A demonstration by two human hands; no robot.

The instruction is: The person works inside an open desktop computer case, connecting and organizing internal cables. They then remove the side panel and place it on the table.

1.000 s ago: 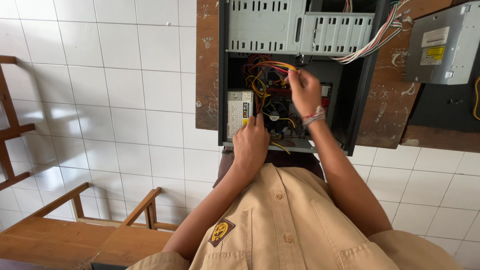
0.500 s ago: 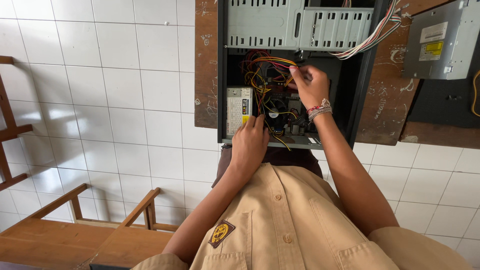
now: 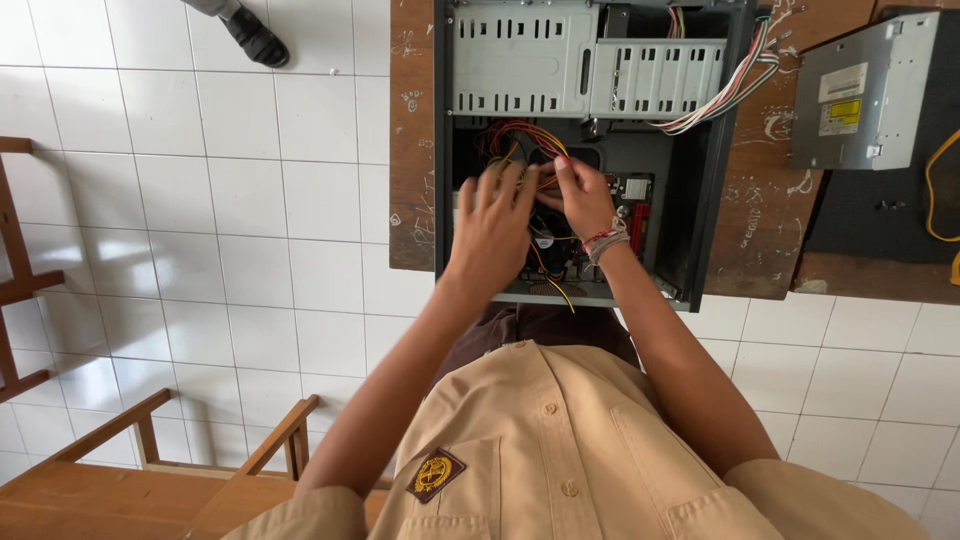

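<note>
An open black computer case (image 3: 710, 200) lies on a wooden table (image 3: 412, 150), with a grey drive cage (image 3: 590, 60) at its far end. Both my hands are inside it, over a tangle of red, yellow and black wires (image 3: 520, 140). My left hand (image 3: 495, 225) has its fingers spread and rests against the wires. Just to its right, my right hand (image 3: 580, 200), with a bead bracelet on the wrist, pinches some of those wires between its fingertips. The hands hide most of a fan and the board below them.
A grey optical drive (image 3: 865, 90) lies on the table right of the case, with a yellow cable (image 3: 940, 190) beyond it. A bundle of coloured leads (image 3: 720, 100) hangs over the case wall. Wooden chairs (image 3: 150, 450) stand lower left. Another person's shoe (image 3: 255, 38) is on the tiled floor.
My left hand has gone from the near edge of the case up into the wires beside my right hand. My right hand has shifted slightly left on the wires.
</note>
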